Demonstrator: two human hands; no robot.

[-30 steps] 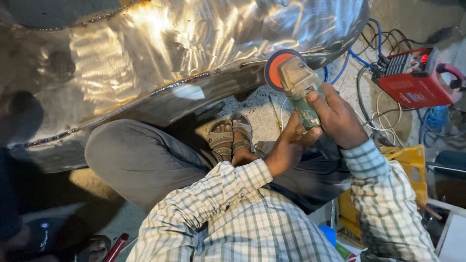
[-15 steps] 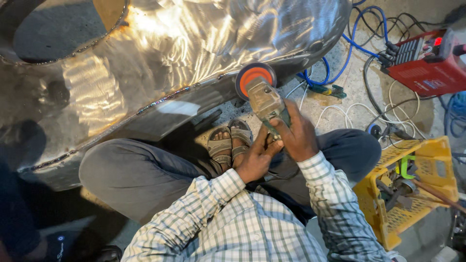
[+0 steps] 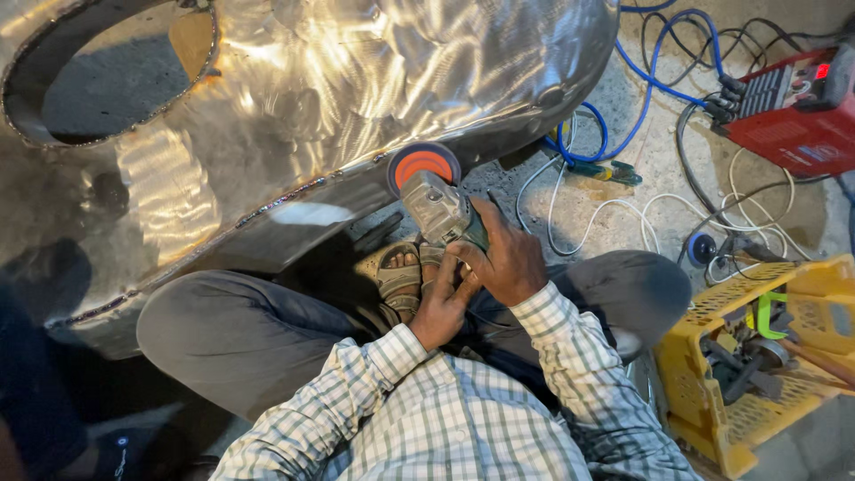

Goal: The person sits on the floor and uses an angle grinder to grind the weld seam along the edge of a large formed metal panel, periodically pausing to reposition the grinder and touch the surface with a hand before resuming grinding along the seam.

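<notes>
Over on the left, a big stainless steel shell [image 3: 294,116] is lying on the floor, its curved skin swirled with grinding marks and throwing back warm light. A large oval cutout [image 3: 98,80] is opening onto the concrete below, and a beaded weld seam [image 3: 267,209] is running along the lower edge, dark and rough against the polished sheet.

The person is sitting cross-legged just beside it, in grey trousers, a checked shirt and sandals. The left hand [image 3: 441,307] is wrapping around the rear of an angle grinder [image 3: 441,209]; its grip is closing on the tool's body. The right hand [image 3: 508,258] is clasping the grinder from above, fingers curled firmly over the green-grey housing. The orange flap disc [image 3: 423,167] is sitting right at the shell's rim, touching or nearly touching the seam; I cannot tell which.

It looks to me as though the work is at the stage of dressing the weld. The next move would be calling for a steady two-handed hold and a shallow disc angle along the seam.

Further right, blue and white cables [image 3: 623,134] are looping over gritty concrete towards a boxy red welding machine [image 3: 788,116]. A yellow perforated plastic crate [image 3: 757,356] is holding assorted metal tools.
</notes>
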